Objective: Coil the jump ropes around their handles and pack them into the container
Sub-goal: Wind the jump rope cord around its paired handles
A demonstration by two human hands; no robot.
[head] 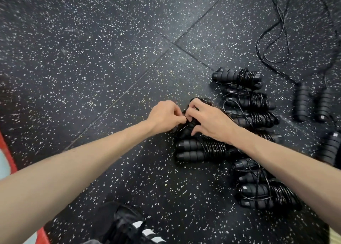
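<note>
Both forearms are bare up to the frame edge — no sleeves, no watch, no rings are seen on the left hand (163, 117) or the right hand (212, 122). Below the left forearm is a black shoe (132, 227) with white stripes and black laces — the person's own foot.

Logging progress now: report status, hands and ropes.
Left hand and right hand both gripping black foam-handled jump rope, mid-coil. Coiled black rope bundles alongside. Nothing obstructing.
</note>
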